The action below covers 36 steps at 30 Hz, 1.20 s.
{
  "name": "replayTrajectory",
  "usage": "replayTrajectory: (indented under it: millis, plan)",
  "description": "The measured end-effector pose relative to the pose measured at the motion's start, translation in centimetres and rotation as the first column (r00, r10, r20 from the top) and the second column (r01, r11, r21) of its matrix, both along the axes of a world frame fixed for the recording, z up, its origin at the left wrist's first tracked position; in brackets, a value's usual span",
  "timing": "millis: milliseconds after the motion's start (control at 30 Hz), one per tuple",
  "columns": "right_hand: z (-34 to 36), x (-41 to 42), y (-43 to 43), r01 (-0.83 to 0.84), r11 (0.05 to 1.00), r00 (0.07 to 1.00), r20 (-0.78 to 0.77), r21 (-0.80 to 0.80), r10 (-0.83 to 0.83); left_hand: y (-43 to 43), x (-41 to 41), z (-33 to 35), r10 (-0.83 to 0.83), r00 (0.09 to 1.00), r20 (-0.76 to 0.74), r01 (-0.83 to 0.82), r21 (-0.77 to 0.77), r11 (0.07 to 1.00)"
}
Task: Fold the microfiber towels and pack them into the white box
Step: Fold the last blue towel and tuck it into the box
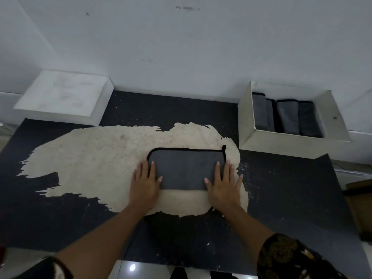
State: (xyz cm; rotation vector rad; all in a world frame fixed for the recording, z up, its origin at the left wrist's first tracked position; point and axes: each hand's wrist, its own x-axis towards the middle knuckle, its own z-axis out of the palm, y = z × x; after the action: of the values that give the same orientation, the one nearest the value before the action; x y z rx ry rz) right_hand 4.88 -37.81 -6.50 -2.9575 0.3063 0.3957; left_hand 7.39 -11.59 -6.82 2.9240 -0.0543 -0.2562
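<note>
A dark grey microfiber towel point(184, 169) with black edging lies folded flat on a worn pale patch of the dark table. My left hand point(145, 183) rests flat on its left end, fingers spread. My right hand point(222, 184) presses flat on its right end in the same way. At the back right stands the open white box point(289, 142), tilted toward me, holding several folded grey towels point(286, 116) upright side by side.
The white box lid point(62, 97) lies at the back left against the white wall. The dark table point(281, 198) ends near my body and at the right, where a brown cardboard piece point(362, 208) sits on the floor.
</note>
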Motion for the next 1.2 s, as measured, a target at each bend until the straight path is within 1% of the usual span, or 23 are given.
replayTrajectory:
  millis: [33, 100, 133, 167, 233, 300, 400, 467, 533, 600, 733, 767, 833, 867, 900, 933, 967, 1000, 1033, 1067, 1100, 1133, 1200]
  plan:
    - [0.6, 0.1, 0.0, 0.057, 0.998, 0.998, 0.012, 0.009, -0.057, -0.3, 0.1, 0.7, 0.104, 0.994, 0.042, -0.101, -0.061, 0.993]
    - [2.2, 0.6, 0.4, 0.211, 0.973, 0.968, 0.116, 0.093, -0.221, -1.0, 0.4, 1.7, 0.308, 0.948, 0.075, -0.285, -0.228, 0.931]
    - [3.0, 1.0, 0.6, 0.279, 0.945, 0.935, 0.174, 0.172, -0.308, -1.2, 0.7, 2.0, 0.376, 0.926, 0.03, -0.348, -0.313, 0.884]
    - [3.6, 1.2, 0.8, 0.338, 0.902, 0.899, 0.19, 0.269, -0.394, -1.3, 1.0, 2.3, 0.414, 0.909, -0.042, -0.399, -0.373, 0.838]
    - [4.3, 1.8, 0.8, 0.462, 0.792, 0.836, 0.104, 0.399, -0.54, -1.3, 1.7, 2.6, 0.426, 0.887, -0.178, -0.46, -0.415, 0.785]
    - [4.6, 2.1, 0.4, 0.563, 0.723, 0.801, -0.046, 0.4, -0.597, -1.2, 1.9, 2.8, 0.415, 0.876, -0.245, -0.482, -0.409, 0.775]
    - [4.7, 2.4, -0.4, 0.585, 0.724, 0.809, -0.209, 0.364, -0.549, -0.9, 2.0, 3.2, 0.398, 0.871, -0.289, -0.485, -0.371, 0.792]
    - [4.8, 2.3, -1.2, 0.605, 0.688, 0.796, -0.291, 0.401, -0.531, -0.7, 1.6, 3.5, 0.378, 0.868, -0.323, -0.488, -0.403, 0.774]
    - [5.1, 1.8, -2.4, 0.622, 0.66, 0.783, -0.327, 0.422, -0.529, -0.7, 0.6, 4.0, 0.351, 0.875, -0.333, -0.472, -0.426, 0.772]
    - [5.4, 1.0, -3.5, 0.63, 0.635, 0.776, -0.32, 0.447, -0.544, -0.9, -0.8, 4.3, 0.321, 0.895, -0.309, -0.431, -0.416, 0.801]
    - [5.4, -1.1, -3.9, 0.668, 0.523, 0.725, -0.301, 0.53, -0.62, -1.7, -3.6, 4.3, 0.296, 0.916, -0.271, -0.365, -0.252, 0.897]
    - [5.5, -1.3, -3.7, 0.661, 0.514, 0.724, -0.288, 0.546, -0.626, -2.0, -4.1, 4.4, 0.3, 0.927, -0.227, -0.35, -0.227, 0.909]
    - [6.2, -1.4, -3.3, 0.624, 0.501, 0.738, -0.241, 0.6, -0.63, -2.8, -4.2, 5.0, 0.292, 0.951, -0.099, -0.308, -0.253, 0.917]
    - [6.6, -1.3, -2.9, 0.594, 0.497, 0.75, -0.212, 0.633, -0.626, -3.5, -3.9, 5.6, 0.28, 0.959, -0.046, -0.281, -0.295, 0.913]
    - [7.2, -1.3, -2.3, 0.559, 0.504, 0.766, -0.179, 0.658, -0.617, -4.2, -3.5, 6.1, 0.267, 0.963, -0.029, -0.26, -0.349, 0.9]
    - [7.8, -1.3, -1.4, 0.518, 0.536, 0.788, -0.128, 0.666, -0.602, -5.0, -3.0, 6.7, 0.256, 0.965, -0.049, -0.253, -0.414, 0.874]
    - [8.4, -1.5, -0.4, 0.465, 0.593, 0.816, -0.057, 0.657, -0.576, -5.9, -2.4, 7.3, 0.249, 0.962, -0.115, -0.273, -0.485, 0.83]
    - [8.9, -1.7, 0.8, 0.399, 0.66, 0.846, 0.023, 0.636, -0.533, -6.7, -1.8, 7.9, 0.244, 0.942, -0.23, -0.333, -0.57, 0.751]
    - [9.4, -1.9, 2.1, 0.321, 0.722, 0.875, 0.1, 0.614, -0.474, -7.6, -1.2, 8.7, 0.227, 0.897, -0.379, -0.433, -0.653, 0.621]
    - [9.8, -2.1, 3.4, 0.231, 0.771, 0.9, 0.17, 0.594, -0.4, -8.5, -0.8, 9.4, 0.186, 0.831, -0.524, -0.542, -0.69, 0.479]
    - [10.1, -2.4, 4.6, 0.135, 0.81, 0.921, 0.228, 0.571, -0.315, -9.1, -0.3, 9.9, 0.139, 0.777, -0.614, -0.614, -0.691, 0.382]
    - [10.2, -2.7, 5.7, 0.045, 0.838, 0.936, 0.271, 0.544, -0.226, -9.5, 0.1, 10.3, 0.109, 0.753, -0.649, -0.64, -0.684, 0.35]
    - [9.9, -3.4, 7.3, -0.075, 0.858, 0.941, 0.321, 0.508, -0.107, -9.7, 0.6, 10.4, 0.116, 0.732, -0.672, -0.663, -0.662, 0.35]
